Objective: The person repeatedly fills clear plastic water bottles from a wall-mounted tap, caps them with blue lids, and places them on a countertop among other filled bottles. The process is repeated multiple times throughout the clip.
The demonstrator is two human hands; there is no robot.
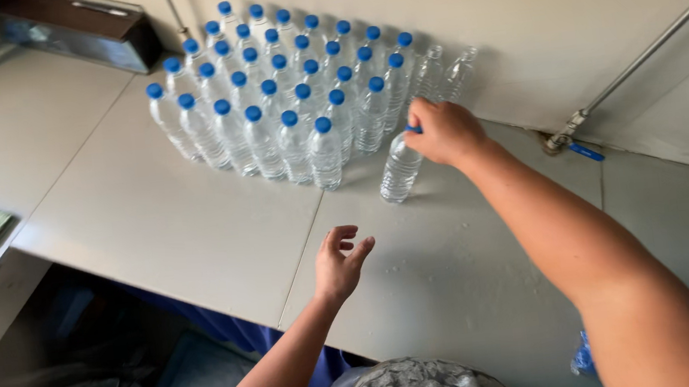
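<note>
The right hand (pixel 444 130) grips the blue cap of one bottle (pixel 400 168) standing on the counter (pixel 148 216). To its left stand about thirty capped bottles (pixel 282 97); just beyond it, two uncapped bottles (pixel 443 74). The left hand (pixel 340 265) hovers nearer, fingers loosely spread, holding nothing.

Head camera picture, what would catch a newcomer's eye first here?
First, the block of clear water bottles with blue caps, standing upright in tight rows at the back of the grey counter against the wall. Next, the right hand, closed over the top of a single bottle standing just right of the block. The left hand hovers open and empty above the counter's front edge.
</note>
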